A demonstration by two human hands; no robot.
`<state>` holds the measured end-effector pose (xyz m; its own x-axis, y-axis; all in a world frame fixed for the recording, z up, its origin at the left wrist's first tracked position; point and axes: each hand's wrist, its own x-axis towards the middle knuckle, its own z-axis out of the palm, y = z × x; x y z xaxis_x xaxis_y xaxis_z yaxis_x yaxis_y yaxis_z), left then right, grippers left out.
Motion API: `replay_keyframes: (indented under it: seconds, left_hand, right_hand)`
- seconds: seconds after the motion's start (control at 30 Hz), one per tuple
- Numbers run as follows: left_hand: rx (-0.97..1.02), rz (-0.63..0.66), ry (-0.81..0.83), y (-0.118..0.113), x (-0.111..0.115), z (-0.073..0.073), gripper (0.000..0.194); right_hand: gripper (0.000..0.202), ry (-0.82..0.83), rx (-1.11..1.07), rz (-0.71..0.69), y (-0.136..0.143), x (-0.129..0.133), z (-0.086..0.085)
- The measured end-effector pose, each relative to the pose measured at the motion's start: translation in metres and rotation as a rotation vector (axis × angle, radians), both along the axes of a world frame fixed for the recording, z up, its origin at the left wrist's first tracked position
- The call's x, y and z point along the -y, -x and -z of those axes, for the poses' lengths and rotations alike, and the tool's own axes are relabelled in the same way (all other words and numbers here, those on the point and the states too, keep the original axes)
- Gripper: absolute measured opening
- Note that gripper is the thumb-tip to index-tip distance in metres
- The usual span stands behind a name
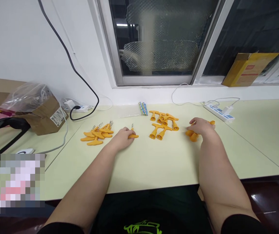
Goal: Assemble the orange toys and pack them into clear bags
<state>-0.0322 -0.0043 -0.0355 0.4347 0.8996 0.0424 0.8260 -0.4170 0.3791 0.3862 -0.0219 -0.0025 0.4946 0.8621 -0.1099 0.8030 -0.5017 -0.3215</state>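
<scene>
A: What is the left hand [123,139] doing?

B: Its fingers are closed on a yellow-orange plastic corkscrew handle [135,136] with a metal spiral, which points away from the person, on the pale green counter [154,169].

A: And the right hand [205,126]?

B: It lies over some yellow-orange plastic pieces [193,136], fingers bent down on them; I cannot tell whether they grip any, since the hand hides part of them.

A: What sits around them?

B: Left of the left hand, a heap of similar yellow-orange spiral-tipped handles [97,134]. Between the hands, a cluster of yellow-orange T-topped pieces with flared, hollow ends [162,132]. Behind the right hand, a white-and-blue power strip [219,113].
</scene>
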Motion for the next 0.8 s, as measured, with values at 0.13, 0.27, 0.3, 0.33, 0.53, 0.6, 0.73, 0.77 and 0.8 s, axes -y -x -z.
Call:
replay_keyframes:
  seconds: [0.13,0.27,0.3,0.33,0.53,0.6,0.73,0.77,0.8]
  left_hand:
    - [0.045,-0.029,-0.004,0.000,-0.002,0.001,0.031]
    - [0.280,-0.074,0.016,-0.005,-0.004,-0.002,0.033]
    - [0.374,-0.102,0.037,-0.007,-0.004,-0.003,0.032]
    - [0.485,-0.135,0.070,-0.009,-0.004,-0.004,0.032]
    - [1.139,-0.289,0.383,-0.025,-0.003,-0.008,0.027]
    - [1.230,-0.307,0.462,-0.027,-0.003,-0.010,0.023]
    - [1.306,-0.308,0.518,-0.027,-0.003,-0.012,0.018]
    - [1.320,-0.308,0.518,-0.028,-0.003,-0.012,0.018]
    - [1.331,-0.306,0.517,-0.028,-0.003,-0.011,0.019]
  right_hand:
    - [0.027,0.004,-0.012,-0.033,0.000,0.002,0.000]
    - [0.029,-0.045,0.004,-0.071,0.015,0.000,0.002]
    - [0.030,-0.066,0.013,-0.086,0.018,0.000,0.003]
    - [0.032,-0.084,0.023,-0.104,0.020,-0.001,0.004]
    - [0.033,0.010,0.055,-0.154,0.021,-0.002,0.007]
    - [0.028,0.017,0.032,-0.144,0.021,0.000,0.004]
    - [0.021,-0.273,-0.141,-0.169,0.028,0.007,-0.002]
    - [0.021,-0.366,-0.211,-0.218,0.031,0.009,-0.003]
    - [0.022,-0.442,-0.287,-0.287,0.036,0.009,-0.003]
